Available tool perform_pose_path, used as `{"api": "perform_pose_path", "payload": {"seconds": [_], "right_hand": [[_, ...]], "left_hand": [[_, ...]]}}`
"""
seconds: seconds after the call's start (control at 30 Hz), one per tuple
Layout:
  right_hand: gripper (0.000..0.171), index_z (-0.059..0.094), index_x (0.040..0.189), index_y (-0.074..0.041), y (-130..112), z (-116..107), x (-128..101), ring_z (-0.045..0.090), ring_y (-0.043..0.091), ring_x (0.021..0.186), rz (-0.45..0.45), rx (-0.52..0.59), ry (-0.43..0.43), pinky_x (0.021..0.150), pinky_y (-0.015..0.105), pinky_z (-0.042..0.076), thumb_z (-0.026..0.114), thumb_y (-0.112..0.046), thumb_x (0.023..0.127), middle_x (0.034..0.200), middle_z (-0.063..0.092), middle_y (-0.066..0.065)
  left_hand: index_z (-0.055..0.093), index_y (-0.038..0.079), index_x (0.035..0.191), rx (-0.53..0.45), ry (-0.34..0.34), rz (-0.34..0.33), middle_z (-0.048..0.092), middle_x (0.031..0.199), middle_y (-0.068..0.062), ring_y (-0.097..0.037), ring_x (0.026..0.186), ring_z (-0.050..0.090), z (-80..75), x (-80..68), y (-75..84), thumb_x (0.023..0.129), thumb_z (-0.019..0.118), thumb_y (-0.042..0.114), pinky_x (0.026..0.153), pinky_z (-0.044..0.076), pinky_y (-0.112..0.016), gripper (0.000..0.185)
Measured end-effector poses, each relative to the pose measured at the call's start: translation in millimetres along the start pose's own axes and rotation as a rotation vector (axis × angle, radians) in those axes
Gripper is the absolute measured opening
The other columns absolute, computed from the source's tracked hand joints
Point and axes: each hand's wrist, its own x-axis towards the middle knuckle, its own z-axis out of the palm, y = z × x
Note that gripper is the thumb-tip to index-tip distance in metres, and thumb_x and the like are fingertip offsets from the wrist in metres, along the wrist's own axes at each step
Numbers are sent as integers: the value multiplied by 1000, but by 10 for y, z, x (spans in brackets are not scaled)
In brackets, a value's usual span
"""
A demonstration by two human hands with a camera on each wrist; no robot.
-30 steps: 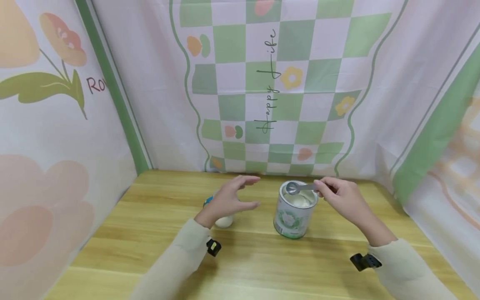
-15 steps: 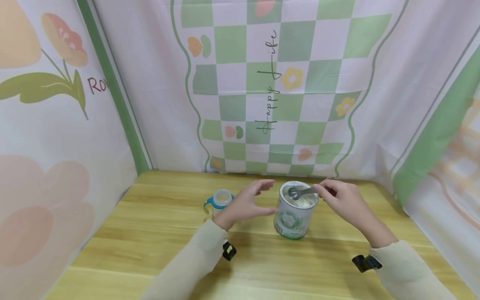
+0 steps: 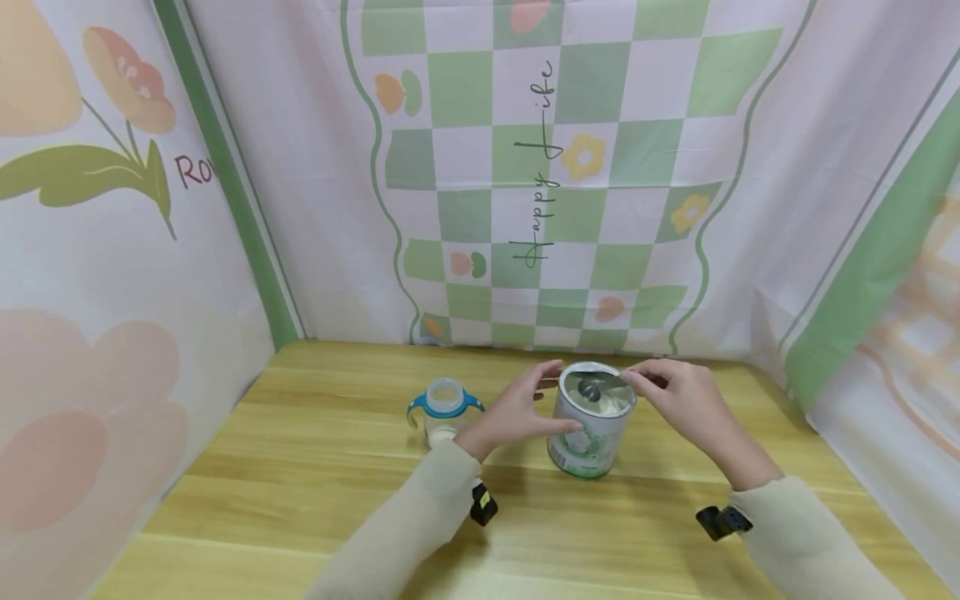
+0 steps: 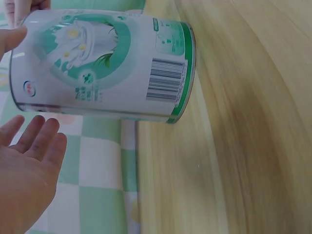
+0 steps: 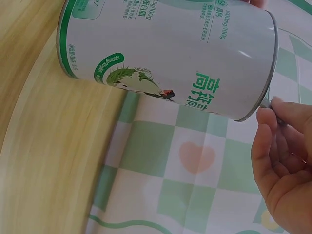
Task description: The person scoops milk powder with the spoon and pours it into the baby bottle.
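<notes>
A white and green milk powder can [image 3: 581,454], its top off, stands upright on the table with pale powder inside. My right hand [image 3: 686,407] pinches the handle of a metal measuring spoon [image 3: 590,391], whose bowl is down inside the can's mouth. In the right wrist view the fingertips [image 5: 267,116] are close to the can's rim. My left hand [image 3: 517,414] is spread at the can's left side, thumb in front and fingers behind. In the left wrist view its fingers [image 4: 46,139] are apart from the can; whether the thumb touches it, I cannot tell.
A baby bottle [image 3: 446,398] with a blue two-handled collar and no cap stands left of the can, partly behind my left wrist. The wooden table [image 3: 247,483] ends at a patterned curtain [image 3: 585,200] behind, with fabric on both sides.
My left hand has moved right, from in front of the bottle to the can's side, uncovering the bottle. The spoon's bowl has dipped from the can's mouth down into it.
</notes>
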Motion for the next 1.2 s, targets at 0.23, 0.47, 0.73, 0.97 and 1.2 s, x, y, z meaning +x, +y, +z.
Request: {"api": "perform_pose_path", "payload": {"seconds": [0.23,0.47,0.73,0.97,1.2], "right_hand": [[14,79,91,-10,-41,14,43,54,10,61,-16,-37,8,54,29,45,73,-23,95,77,70,-4],[13,79,89,-10,-82,47,71,53,10,61,-36,-47,-19,54,29,45,74,-21,94,75,68,-5],[13,78,88,-7,-120,82,138,58,9,64,-68,-103,-85,56,31,48,75,-19,93,77,70,-1],[12,75,83,-8,-142,109,173,54,8,61,-93,-108,-119,55,31,47,74,-15,93,73,65,-4],[12,73,86,-5,-181,115,205,51,7,57,-85,-126,-186,52,28,45,72,-14,94,69,61,-5]], "left_hand": [[29,17,157,-79,10,-70,38,153,4,-20,134,44,99,45,6,80,87,36,108,38,-46,98],[26,21,159,-107,36,-132,41,150,6,-13,134,42,181,80,53,77,88,41,108,38,-45,105],[21,23,160,-221,53,-172,42,148,9,-13,130,47,301,143,60,76,90,35,106,40,-40,109],[35,32,148,-324,34,-153,50,137,8,-10,117,55,365,162,-23,80,88,29,94,47,-32,87],[37,35,145,-350,14,-144,52,136,8,-9,115,56,369,170,-61,80,87,30,93,48,-32,82]]}}
